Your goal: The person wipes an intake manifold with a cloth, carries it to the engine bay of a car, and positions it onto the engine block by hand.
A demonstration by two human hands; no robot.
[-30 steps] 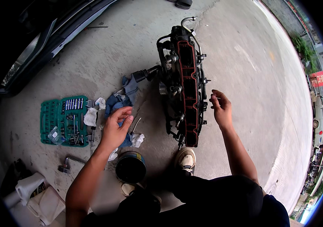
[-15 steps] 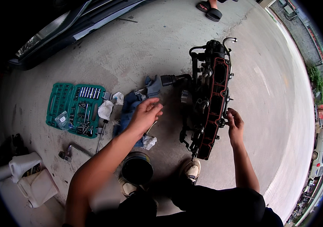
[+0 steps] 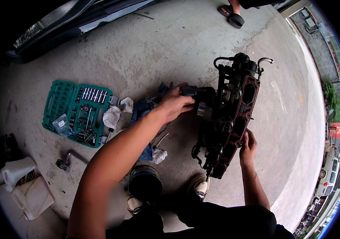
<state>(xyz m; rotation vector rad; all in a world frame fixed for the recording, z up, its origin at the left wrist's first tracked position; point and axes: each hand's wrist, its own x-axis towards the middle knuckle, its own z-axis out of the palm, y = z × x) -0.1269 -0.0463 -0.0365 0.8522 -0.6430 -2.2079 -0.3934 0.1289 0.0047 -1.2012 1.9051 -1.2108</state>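
A black intake manifold (image 3: 233, 123) with red gaskets round its ports stands on the concrete, its upper end leaning to the right. My left hand (image 3: 174, 105) is closed round the black pipe end (image 3: 189, 91) that sticks out from the manifold's left side; part of the grip is hidden. My right hand (image 3: 248, 149) holds the manifold's right edge, toward its near end, with the thumb on top and the other fingers mostly out of sight. Beneath my left forearm lies a blue cloth (image 3: 144, 109), with crumpled white paper (image 3: 159, 156) beside it.
A green socket set case (image 3: 76, 113) lies open to the left, near a metal wrench (image 3: 71, 159). A dark bucket (image 3: 145, 183) stands by my feet. White jugs (image 3: 30, 189) are at lower left, a car bumper (image 3: 86, 28) at upper left. Another person's sandalled foot (image 3: 233, 18) shows at the far side.
My left hand has moved right from above the cloth and taken hold of the pipe end. The manifold has tilted to the right, and my right hand now grips its edge.
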